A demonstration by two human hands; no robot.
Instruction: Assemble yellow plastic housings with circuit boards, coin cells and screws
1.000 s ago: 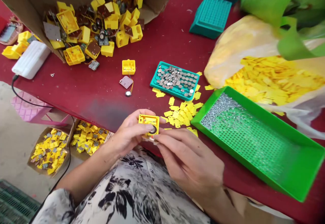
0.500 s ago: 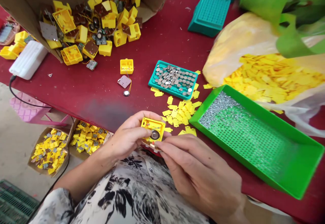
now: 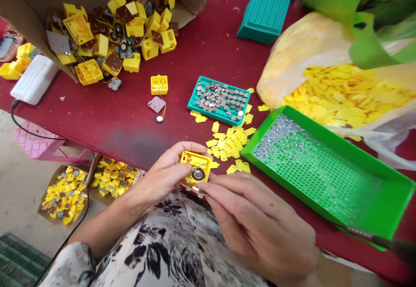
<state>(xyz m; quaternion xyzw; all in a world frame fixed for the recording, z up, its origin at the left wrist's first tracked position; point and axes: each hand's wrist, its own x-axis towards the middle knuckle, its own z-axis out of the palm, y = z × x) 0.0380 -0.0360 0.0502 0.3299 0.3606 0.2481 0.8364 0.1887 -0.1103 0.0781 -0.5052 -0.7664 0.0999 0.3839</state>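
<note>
Low in front of my body, my left hand (image 3: 167, 172) is closed around a small yellow plastic housing (image 3: 204, 162), its open side up. Inside lie a round dark speaker (image 3: 198, 174) and thin wires, and my left thumb presses beside them. At the housing's near edge a circuit board shows in part, with small red and white parts. My right hand (image 3: 256, 217) has its thumb and fingers pinched at that near right corner. My fingers cover what exactly they grip there.
Beyond my hands lie loose yellow tabs (image 3: 227, 141) and a teal tray (image 3: 191, 105) of button cells. At right stand a green bin (image 3: 364, 217) of screws, a dark blurred rod-like tool (image 3: 367, 235) and a bag of yellow pieces (image 3: 354, 96). A carton (image 3: 19, 1) of housings stands back left.
A dark rod-like tool has come into view at the lower right, over the green bin. The view has shifted slightly. Both hands keep nearly the same hold on the housing.
</note>
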